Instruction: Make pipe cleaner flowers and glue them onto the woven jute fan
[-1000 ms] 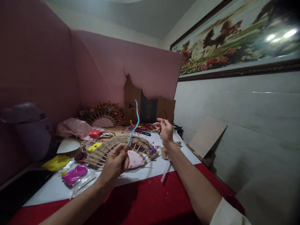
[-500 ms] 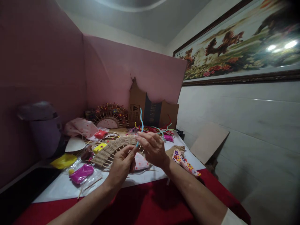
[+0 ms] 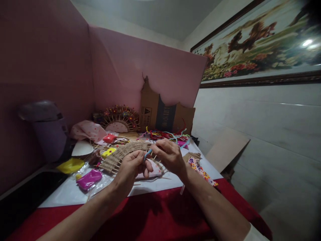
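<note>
Left hand [image 3: 131, 167] — clamped on blue fuzzy stem [image 3: 147, 153] | right hand [image 3: 172, 157] — pinching its other end | coloured stems [image 3: 166, 135] at 1 o'clock | magenta packet [image 3: 89, 179] at 9 o'clock

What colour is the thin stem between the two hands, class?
The thin stem is light blue; it shows best in the head view.
</note>
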The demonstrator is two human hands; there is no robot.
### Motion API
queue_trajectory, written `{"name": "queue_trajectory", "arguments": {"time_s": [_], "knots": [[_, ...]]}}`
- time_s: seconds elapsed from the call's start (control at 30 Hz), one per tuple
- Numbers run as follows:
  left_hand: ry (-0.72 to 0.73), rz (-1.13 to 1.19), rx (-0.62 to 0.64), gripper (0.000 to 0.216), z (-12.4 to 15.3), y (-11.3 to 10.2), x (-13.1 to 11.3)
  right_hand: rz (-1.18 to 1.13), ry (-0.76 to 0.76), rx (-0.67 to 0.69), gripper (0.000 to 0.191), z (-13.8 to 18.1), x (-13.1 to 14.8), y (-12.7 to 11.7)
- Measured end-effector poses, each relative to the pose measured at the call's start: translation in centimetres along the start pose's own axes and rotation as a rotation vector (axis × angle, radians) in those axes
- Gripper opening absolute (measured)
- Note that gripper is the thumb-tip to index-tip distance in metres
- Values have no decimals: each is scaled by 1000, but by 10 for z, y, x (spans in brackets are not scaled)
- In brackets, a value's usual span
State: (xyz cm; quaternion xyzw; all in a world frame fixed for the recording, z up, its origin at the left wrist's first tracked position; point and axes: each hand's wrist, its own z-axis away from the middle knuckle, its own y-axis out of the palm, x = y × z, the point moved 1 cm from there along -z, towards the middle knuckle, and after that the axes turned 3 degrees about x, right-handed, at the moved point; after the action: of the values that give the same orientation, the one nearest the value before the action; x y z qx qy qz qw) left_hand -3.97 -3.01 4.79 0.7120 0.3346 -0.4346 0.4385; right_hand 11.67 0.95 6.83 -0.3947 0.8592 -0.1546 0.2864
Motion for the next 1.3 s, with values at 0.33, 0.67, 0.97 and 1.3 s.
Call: {"name": "queue_trajectory", "arguments": {"time_s": [0.33, 0.67, 0.97, 1.3], "knots": [[258, -47, -164, 18, -4, -11, 0, -92, 111, -22, 19, 4, -9, 2], [314, -227, -199, 6, -3, -7, -6, -25, 145, 105, 18, 5, -8, 6], [259, -307, -155, 5, -1, -5, -6, -80, 114, 94, 19, 1, -3, 3], [244, -154, -145, 9, -4, -12, -6, -168, 42, 85, 16, -5, 3, -1]]}}
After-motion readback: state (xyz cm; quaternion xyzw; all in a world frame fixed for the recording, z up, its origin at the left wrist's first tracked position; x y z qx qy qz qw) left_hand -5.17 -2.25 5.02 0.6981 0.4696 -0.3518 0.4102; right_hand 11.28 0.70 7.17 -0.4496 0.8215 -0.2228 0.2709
